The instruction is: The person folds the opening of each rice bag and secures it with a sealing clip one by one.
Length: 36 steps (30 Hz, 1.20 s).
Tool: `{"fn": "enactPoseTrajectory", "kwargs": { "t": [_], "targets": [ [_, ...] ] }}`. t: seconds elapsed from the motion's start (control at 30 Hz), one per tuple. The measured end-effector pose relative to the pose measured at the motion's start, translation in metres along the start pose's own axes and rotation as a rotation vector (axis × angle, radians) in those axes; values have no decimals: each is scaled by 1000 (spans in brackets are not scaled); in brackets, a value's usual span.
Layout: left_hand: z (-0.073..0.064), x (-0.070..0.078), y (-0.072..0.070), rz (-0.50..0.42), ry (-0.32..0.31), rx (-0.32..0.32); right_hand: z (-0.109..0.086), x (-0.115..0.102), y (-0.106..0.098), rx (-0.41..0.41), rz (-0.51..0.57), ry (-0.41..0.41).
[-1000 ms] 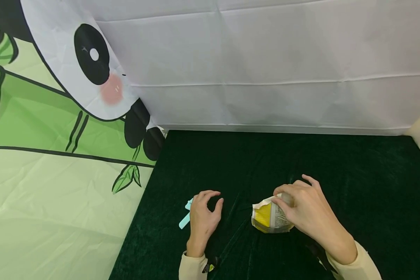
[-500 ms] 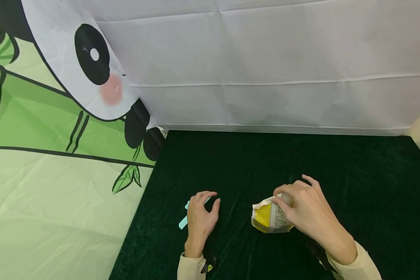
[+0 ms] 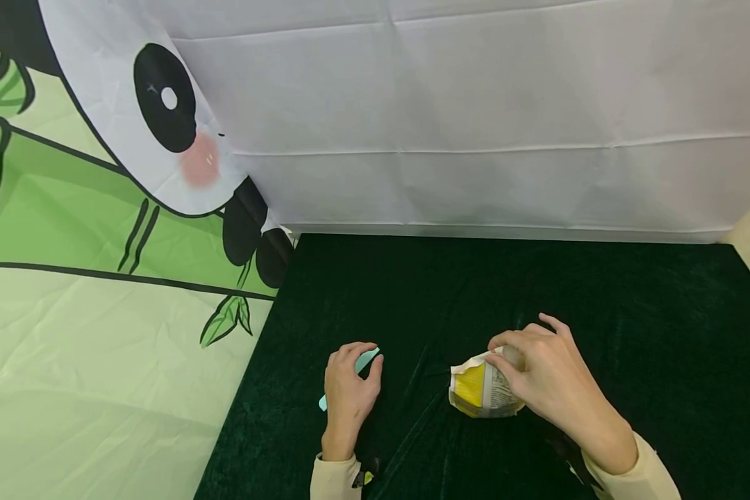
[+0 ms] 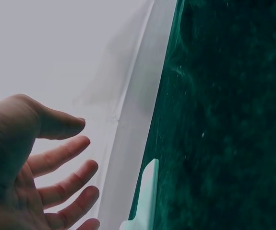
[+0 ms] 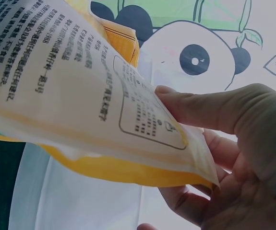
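Observation:
My right hand [image 3: 553,378] pinches the upper edge of a yellow and white packet [image 3: 471,390], which stands tilted over the dark green cloth. In the right wrist view, thumb and fingers grip one corner of the packet [image 5: 75,81], its white panel covered in small print. My left hand [image 3: 351,392] hovers over a light-blue, flat plastic piece [image 3: 365,359] and partly hides it. Thumb and fingers of this hand are apart and relaxed, with nothing between them. In the left wrist view the plastic piece [image 4: 147,196] shows a narrow stepped end below the fingers.
Dark green velvety cloth [image 3: 600,292] covers the table, slightly creased near the middle. Behind it hangs a white sheet [image 3: 475,104]. A green backdrop with a panda drawing [image 3: 162,139] borders the table's left side.
My left hand has shifted a little to the left, across the light-blue plastic piece, whose far end now shows between thumb and fingers. My right hand and the packet have stayed put.

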<state>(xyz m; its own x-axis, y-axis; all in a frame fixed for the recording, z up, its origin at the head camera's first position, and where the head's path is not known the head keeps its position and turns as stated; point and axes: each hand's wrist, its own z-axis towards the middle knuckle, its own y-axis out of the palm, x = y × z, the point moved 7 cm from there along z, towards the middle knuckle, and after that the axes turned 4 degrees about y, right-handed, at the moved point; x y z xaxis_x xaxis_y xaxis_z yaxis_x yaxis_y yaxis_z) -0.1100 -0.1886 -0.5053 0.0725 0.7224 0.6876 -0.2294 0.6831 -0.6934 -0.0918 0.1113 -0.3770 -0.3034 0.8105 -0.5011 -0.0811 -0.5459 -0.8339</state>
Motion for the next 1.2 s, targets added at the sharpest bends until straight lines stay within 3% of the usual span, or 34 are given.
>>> {"fn": "enactPoseTrajectory", "kwargs": {
  "t": [0.37, 1.2],
  "targets": [
    [1, -11, -5, 30, -54, 9, 0, 1, 0, -2, 5, -5],
    [4, -21, 3, 118, -142, -64, 5, 8, -3, -2, 8, -13]
  ]
}}
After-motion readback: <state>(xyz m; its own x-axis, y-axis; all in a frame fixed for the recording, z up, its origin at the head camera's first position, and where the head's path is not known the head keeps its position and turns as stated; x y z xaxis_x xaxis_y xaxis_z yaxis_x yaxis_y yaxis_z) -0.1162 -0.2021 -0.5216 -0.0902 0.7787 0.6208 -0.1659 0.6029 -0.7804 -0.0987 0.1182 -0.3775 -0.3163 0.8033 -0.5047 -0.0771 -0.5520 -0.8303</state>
